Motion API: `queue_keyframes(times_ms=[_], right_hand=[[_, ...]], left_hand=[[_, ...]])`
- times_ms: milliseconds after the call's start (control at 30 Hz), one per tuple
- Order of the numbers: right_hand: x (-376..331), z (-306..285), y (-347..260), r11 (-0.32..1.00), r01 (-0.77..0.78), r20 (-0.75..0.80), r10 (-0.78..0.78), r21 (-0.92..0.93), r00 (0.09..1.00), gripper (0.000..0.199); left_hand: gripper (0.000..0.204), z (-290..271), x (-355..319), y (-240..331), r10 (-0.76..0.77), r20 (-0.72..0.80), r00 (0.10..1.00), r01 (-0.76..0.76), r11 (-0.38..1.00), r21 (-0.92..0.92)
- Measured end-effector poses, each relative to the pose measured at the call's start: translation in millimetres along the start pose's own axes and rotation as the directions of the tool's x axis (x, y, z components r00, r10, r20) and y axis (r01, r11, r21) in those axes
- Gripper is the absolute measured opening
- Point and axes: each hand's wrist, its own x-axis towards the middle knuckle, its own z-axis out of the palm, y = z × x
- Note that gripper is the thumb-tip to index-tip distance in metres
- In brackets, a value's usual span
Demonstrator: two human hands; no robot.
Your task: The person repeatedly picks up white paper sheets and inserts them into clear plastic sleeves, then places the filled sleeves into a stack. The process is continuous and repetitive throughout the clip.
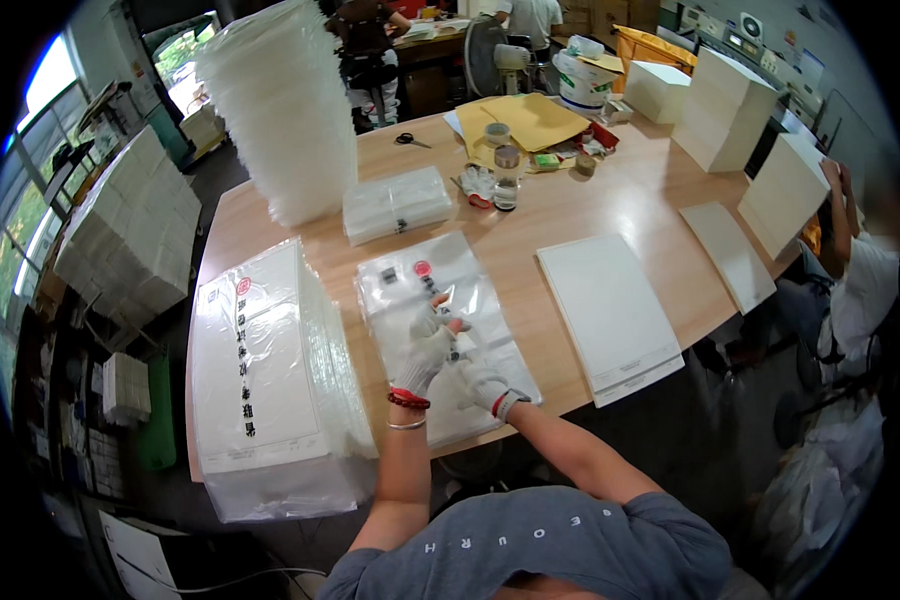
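Maybe for easy reach, clear plastic point(487, 325) lies by the counter's point(580, 215) near edge, under left hand point(426, 350) and right hand point(482, 384); can't tell their grip.

Left hand point(425, 350) and right hand point(482, 383) wear gloves over plastic bags point(495, 345)

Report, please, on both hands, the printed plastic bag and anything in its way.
Left hand and right hand gloved, close together over printed plastic bag. Bag flat on table. Plastic-covered stack close on its left.
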Motion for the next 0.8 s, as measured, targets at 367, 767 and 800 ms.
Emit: queue_keyframes(times_ms=[367, 767, 800], right_hand=[[-152.7, -120.2, 139.9, 0.924, -0.317, 0.04, 0.332, -0.215, 0.942, 0.049], [-164.3, -132.3, 182.8, 0.94, -0.327, -0.3, 0.285, -0.101, 0.911, 0.011], [-164.8, -140.1, 170.6, 0.937, -0.311, -0.275, 0.26, -0.159, 0.926, 0.011]], left_hand=[[0.048, 4.5, -50.9, 10.6, 0.601, 0.04, 0.798, -0.275, 0.304, 0.912], [0.022, 119.2, -123.6, -67.5, -0.237, 0.414, 0.879, 0.185, 0.969, 0.163], [0.026, 134.6, -124.6, -89.9, -0.348, 0.451, 0.822, 0.447, 0.885, -0.131]])
